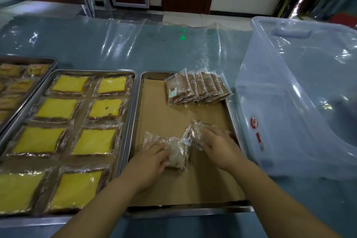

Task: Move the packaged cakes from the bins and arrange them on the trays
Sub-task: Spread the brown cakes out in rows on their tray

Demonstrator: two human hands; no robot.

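Observation:
A metal tray (133,121) lined with brown paper lies in front of me. At its far right corner a row of several packaged brown cakes (197,89) stands on edge, leaning together. My left hand (148,158) grips a clear-wrapped cake pack (173,152) lying on the paper near the tray's middle. My right hand (214,145) grips a second wrapped cake pack (195,131) just to the right of the first, and the two wrappers touch. A large translucent plastic bin (289,102) stands to the right of the tray; I cannot see cakes inside it.
Left of the lined tray sits a full tray (58,72) of flat yellow packaged cakes (59,110). A third tray (48,62) with packaged cakes shows at the far left edge. Clear plastic sheeting (135,44) covers the blue-green table behind them.

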